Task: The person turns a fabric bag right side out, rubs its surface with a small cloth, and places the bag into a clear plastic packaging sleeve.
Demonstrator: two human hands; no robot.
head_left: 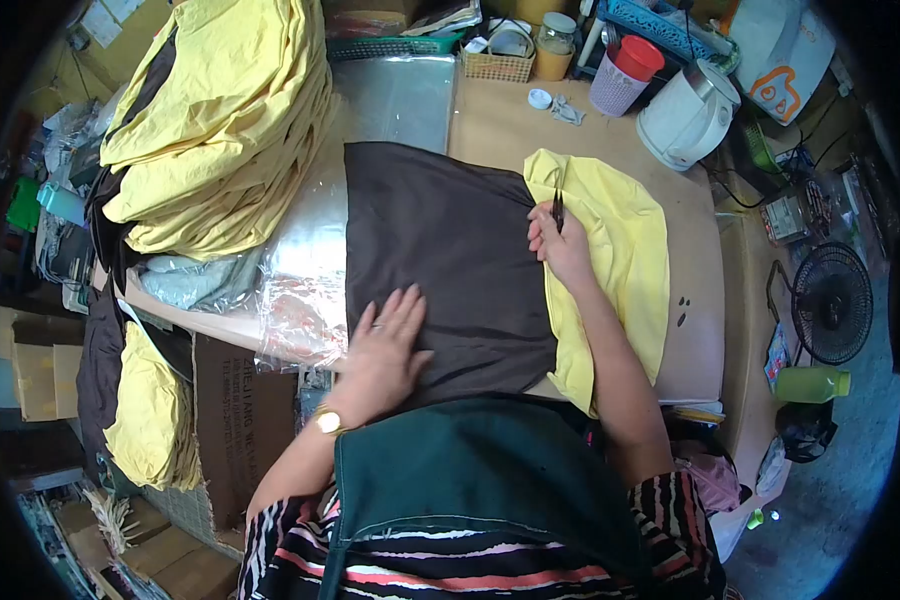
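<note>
A garment with a dark brown panel point(450, 250) and a yellow part point(630, 250) lies spread on the table in front of me. My left hand point(388, 345) rests flat on the lower left of the brown panel, fingers spread. Near the seam between brown and yellow, my right hand point(560, 240) is closed around a small black tool point(558, 212) that points up from the fist. Which tool it is cannot be made out. Clear plastic film point(305, 290) lies along the panel's left edge.
A tall stack of yellow and brown garments point(220, 130) stands at the back left. Behind the work are a wicker basket point(498, 66), a jar point(554, 50), a red cup point(638, 60) and a white kettle point(685, 115). A black fan point(832, 303) is at the right.
</note>
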